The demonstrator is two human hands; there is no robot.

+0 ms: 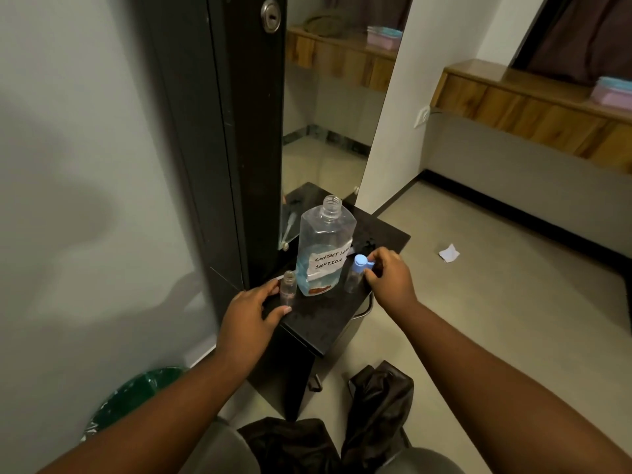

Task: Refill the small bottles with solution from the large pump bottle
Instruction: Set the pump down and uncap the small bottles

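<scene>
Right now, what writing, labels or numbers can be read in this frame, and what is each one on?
"CONTACT LE... SOLUTION": handwritten on a white paper label stuck on the large bottle; the end of the first line curves out of sight.
Reddish-brown mark at the large bottle's base: too blurred to read.
Small open bottle and small blue-capped bottle: no text visible.
Nothing else readable.

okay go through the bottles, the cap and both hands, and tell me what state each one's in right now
Large bottle: upright, neck open, pump off, partly full of blue liquid.
Left small bottle: upright, uncapped.
Right small bottle: upright, blue flip cap on, lid flipped open.
Left hand: fingers around the left small bottle.
Right hand: pinching the flip cap's lid.
</scene>
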